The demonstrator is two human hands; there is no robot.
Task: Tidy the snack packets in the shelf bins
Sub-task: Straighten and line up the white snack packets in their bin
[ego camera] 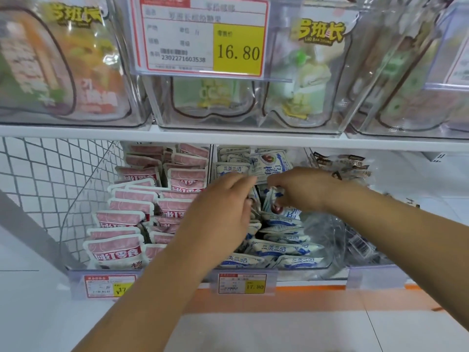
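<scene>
On the lower shelf a clear middle bin (pixel 291 269) holds several blue-and-white snack packets (pixel 276 248). Both hands reach into it. My left hand (pixel 223 207) lies over the left side of the pile, its fingers extended among the upright packets. My right hand (pixel 302 189) pinches a blue-and-white packet (pixel 275 203) near the middle of the bin. More blue packets (pixel 236 171) stand at the back. The bin to the left holds rows of pink packets (pixel 119 217).
A third bin (pixel 360 240) at the right holds dark and clear packets. Price tags (pixel 242 283) hang on the shelf front. Above, clear bins (pixel 253 102) with large pouches sit on the upper shelf behind a 16.80 tag (pixel 203 34). White mesh (pixel 50 179) closes the left side.
</scene>
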